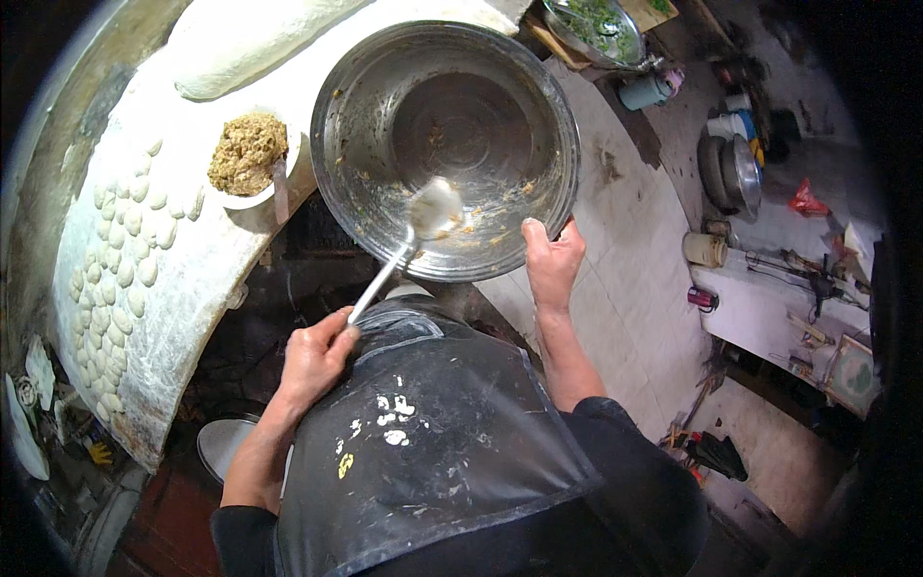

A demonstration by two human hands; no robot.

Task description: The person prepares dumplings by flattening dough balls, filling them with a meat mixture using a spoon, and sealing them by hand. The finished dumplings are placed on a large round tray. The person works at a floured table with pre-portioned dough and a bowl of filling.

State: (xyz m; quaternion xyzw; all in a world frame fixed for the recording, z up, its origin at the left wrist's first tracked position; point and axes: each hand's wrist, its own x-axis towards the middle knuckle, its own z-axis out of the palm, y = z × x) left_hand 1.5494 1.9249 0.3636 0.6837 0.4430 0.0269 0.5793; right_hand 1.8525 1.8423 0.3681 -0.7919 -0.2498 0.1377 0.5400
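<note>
A wide metal basin (pixel 461 122) is tilted in front of me, its inside smeared with bits of brown filling. My right hand (pixel 554 263) grips its near right rim, thumb on the inner side. My left hand (pixel 317 353) holds a long-handled metal ladle (pixel 378 285) by the handle; its bowl is blurred and lies over the basin's near inner wall. To the left, a white bowl (pixel 249 200) heaped with brown minced filling (pixel 249 153) stands at the edge of the floured worktop (pixel 209 288). A flat spatula-like handle (pixel 280 191) sticks out of that bowl.
Several small dough pieces (pixel 115 256) lie across the worktop, and a large dough mass (pixel 245 43) rests at its far end. A metal bowl of chopped greens (pixel 598 29) and a grey-blue flask (pixel 645 91) are beyond the basin. Tiled floor (pixel 627 288) extends to the right.
</note>
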